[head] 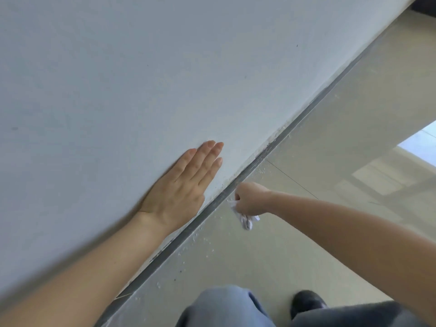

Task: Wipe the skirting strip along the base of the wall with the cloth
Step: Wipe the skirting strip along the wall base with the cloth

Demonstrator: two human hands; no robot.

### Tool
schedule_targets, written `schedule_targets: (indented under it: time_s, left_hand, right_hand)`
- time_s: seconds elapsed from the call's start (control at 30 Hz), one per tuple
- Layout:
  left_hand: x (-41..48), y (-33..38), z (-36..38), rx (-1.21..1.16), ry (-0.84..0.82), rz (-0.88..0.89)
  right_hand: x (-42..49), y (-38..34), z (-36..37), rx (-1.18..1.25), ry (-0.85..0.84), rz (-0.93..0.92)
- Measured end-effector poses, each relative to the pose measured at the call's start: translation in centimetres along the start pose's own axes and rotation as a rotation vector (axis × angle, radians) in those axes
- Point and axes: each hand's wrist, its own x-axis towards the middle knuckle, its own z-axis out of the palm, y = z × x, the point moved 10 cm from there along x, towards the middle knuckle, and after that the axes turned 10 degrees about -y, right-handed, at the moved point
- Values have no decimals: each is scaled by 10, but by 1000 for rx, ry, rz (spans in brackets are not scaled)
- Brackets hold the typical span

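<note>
Skirting strip (278, 140): narrow dark grey band running diagonally at the foot of the wall (141, 67), where it meets the floor (236, 256). Flat matte face, with pale crusty flecks along its top edge and white specks on the floor just beside it.

Cloth (246, 221): white, soft, crumpled, bunched at the strip about mid-run, loose tail hanging below the fist.

Right hand (250, 199) is curled tight round the cloth, knuckles toward the strip. The fist hides the contact patch, so can't confirm the cloth is pressed on.

Left hand (181, 187) lies flat on the wall just above the strip, fingers straight and together, holding nothing. Looks like a brace.

My read: mid-wipe. Can't tell which stretch is done, as flecks show on both sides of the hand. Next move needs firm pressure into the corner and a slide along the strip's line.

Wall: pale paint, faint texture. Floor: glossy beige tiles with a thin joint line (292, 180). Grey-blue trouser knee (224, 305) and dark shoe (306, 300) at the bottom.
</note>
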Motion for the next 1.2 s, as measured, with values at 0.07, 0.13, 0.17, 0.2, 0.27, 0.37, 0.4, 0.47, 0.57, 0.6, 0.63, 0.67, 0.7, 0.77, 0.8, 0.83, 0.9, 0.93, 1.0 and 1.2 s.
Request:
schedule_targets:
  time_s: [0.07, 0.13, 0.17, 0.2, 0.27, 0.37, 0.4, 0.47, 0.57, 0.6, 0.63, 0.67, 0.7, 0.77, 0.8, 0.83, 0.9, 0.93, 1.0, 1.2]
  left_hand:
    - [16, 8, -4, -115, 5, 11]
    - [39, 18, -4, -160, 7, 17]
    - [51, 23, -2, -161, 6, 14]
    - [62, 26, 0, -158, -3, -3]
    - [80, 33, 5, -133, -37, -48]
    - [98, 46, 11, -86, -67, -90]
    - [101, 47, 15, -69, -86, -114]
    - [105, 47, 22, -25, -127, -176]
    - [106, 49, 28, 41, -179, -219]
    - [106, 50, 29, 69, -186, -222]
    - [106, 49, 29, 96, -192, -221]
    - [107, 49, 30, 116, -197, -223]
    - [108, 49, 29, 125, -198, -228]
    - [108, 51, 30, 124, -196, -246]
    - [108, 52, 32, 128, -193, -254]
    - [106, 54, 34, 135, -186, -259]
    - [101, 55, 39, 141, -156, -280]
    - [95, 54, 41, 140, -137, -313]
    - [77, 53, 46, 124, -113, -418]
    - [33, 61, 65, 56, -189, -512]
  right_hand:
    - [5, -3, -11, -1, 12, -54]
    - [14, 1, -23, 67, 75, -96]
    - [19, 10, -25, 111, 97, -100]
    - [25, 21, -24, 143, 100, -95]
    - [38, 49, -15, 130, 51, -69]
    - [55, 86, -14, 37, -45, -25]
    - [62, 92, -19, 35, -47, -26]
    - [75, 98, -29, 73, -61, -53]
    - [85, 91, -23, 70, -168, -100]
    - [88, 88, -18, 50, -200, -107]
    - [92, 83, -14, 42, -223, -114]
    - [96, 77, -12, 48, -251, -123]
    - [101, 68, -8, 38, -297, -147]
    - [104, 45, 5, -72, -443, -236]
    - [104, 37, 14, -168, -508, -286]
    - [104, 32, 22, -275, -531, -340]
    - [113, 32, 44, -416, -482, -425]
    - [119, 37, 59, -391, -470, -446]
    - [135, 49, 86, -147, -486, -448]
    - [160, 68, 124, 890, -591, -116]
